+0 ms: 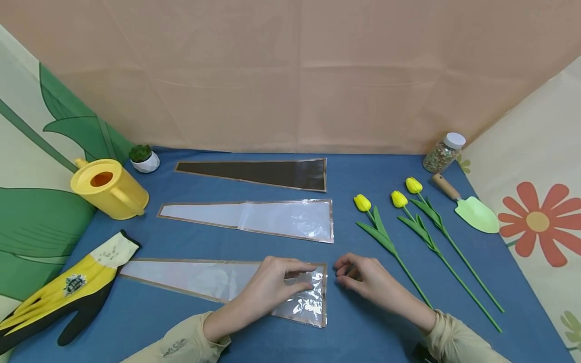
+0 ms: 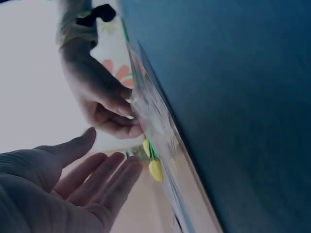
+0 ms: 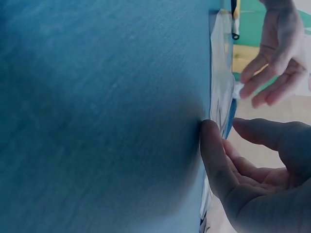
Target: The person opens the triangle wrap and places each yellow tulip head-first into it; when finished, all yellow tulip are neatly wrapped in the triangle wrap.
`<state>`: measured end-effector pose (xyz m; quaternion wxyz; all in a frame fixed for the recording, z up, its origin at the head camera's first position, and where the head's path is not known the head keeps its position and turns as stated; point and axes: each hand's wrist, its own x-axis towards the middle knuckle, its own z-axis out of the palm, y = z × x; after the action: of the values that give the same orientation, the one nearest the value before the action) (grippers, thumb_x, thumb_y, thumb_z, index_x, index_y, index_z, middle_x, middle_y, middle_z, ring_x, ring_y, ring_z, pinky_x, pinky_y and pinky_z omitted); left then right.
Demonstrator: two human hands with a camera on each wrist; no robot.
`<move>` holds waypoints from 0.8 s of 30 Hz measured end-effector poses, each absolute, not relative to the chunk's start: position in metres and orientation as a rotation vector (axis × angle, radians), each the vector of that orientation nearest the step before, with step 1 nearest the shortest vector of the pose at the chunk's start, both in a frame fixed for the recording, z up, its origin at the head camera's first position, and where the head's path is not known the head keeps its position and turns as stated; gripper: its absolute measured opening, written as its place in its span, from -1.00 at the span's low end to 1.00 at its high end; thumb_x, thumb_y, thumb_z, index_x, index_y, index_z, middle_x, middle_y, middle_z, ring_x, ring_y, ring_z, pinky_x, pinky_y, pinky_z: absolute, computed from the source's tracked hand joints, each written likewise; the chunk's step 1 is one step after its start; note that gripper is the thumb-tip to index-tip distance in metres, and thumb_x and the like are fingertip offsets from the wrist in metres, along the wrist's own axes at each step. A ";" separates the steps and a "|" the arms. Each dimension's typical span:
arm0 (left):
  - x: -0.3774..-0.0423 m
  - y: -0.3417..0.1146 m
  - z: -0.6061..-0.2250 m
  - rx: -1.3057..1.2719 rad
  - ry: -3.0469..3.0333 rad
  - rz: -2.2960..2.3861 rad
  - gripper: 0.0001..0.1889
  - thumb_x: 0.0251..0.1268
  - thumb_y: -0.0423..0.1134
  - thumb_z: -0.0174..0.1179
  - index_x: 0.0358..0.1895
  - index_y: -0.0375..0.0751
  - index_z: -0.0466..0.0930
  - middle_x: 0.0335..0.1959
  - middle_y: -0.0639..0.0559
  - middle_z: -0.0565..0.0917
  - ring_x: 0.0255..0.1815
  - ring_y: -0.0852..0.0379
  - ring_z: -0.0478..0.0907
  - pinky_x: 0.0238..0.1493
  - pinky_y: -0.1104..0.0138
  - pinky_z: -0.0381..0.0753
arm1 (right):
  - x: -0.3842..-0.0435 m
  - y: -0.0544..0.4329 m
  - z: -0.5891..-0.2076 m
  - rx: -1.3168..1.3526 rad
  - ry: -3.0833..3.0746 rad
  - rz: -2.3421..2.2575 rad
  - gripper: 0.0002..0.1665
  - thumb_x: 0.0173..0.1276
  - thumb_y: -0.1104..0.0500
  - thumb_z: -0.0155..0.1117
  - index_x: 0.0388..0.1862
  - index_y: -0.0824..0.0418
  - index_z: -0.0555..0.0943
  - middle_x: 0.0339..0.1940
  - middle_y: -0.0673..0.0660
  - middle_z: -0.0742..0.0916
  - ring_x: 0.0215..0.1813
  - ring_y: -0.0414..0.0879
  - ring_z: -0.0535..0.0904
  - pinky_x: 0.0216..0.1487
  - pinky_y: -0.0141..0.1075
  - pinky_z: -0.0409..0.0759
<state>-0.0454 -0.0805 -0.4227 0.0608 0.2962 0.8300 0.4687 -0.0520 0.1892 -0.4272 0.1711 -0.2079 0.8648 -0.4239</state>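
Three long tapered flower sleeves with brown borders lie flat on the blue cloth. The nearest clear sleeve (image 1: pixel 195 276) has its wide end under my left hand (image 1: pixel 274 282). In the left wrist view that hand's fingers are extended and apart from the thumb, with nothing between them. My right hand (image 1: pixel 374 282) is low over the cloth just right of the sleeve's wide edge. Its fingers are bent loosely and hold nothing; in the right wrist view a fingertip (image 3: pixel 210 127) is right at the cloth. Beyond lie another clear sleeve (image 1: pixel 290 217) and a dark sleeve (image 1: pixel 268 173).
Right of my hands lie three yellow tulips (image 1: pixel 381 232), a green trowel (image 1: pixel 476 214) and a lidded jar (image 1: pixel 440 155). At the left are a yellow watering can (image 1: pixel 118 194), a small potted succulent (image 1: pixel 145 160) and a yellow-black glove (image 1: pixel 72 292).
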 end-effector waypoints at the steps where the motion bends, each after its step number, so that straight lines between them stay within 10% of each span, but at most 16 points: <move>1: -0.046 -0.081 -0.424 0.880 2.494 1.425 -0.69 0.27 -0.37 0.56 0.07 -0.29 0.85 -0.02 -0.07 0.85 -0.03 -0.03 0.83 -0.03 0.33 0.76 | -0.052 0.189 -0.427 -0.592 2.456 -1.202 -0.82 0.50 0.34 0.42 0.02 0.33 0.69 -0.19 0.01 0.78 -0.26 -0.26 0.73 -0.27 -0.34 0.72; 24: -0.069 -0.070 -0.442 0.894 2.586 1.174 -0.62 0.18 -0.34 0.62 0.09 -0.22 0.86 0.07 -0.04 0.82 0.14 -0.02 0.74 0.01 0.21 0.74 | -0.054 0.185 -0.428 -0.512 2.374 -1.255 -0.71 0.51 0.41 0.35 0.16 0.45 0.66 -0.12 0.10 0.80 -0.22 -0.18 0.76 -0.22 -0.33 0.74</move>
<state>-0.0691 -0.0703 -0.4416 0.0820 0.2993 0.8656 0.3929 -0.0545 0.1854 -0.4283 0.2027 -0.1836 0.8504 -0.4496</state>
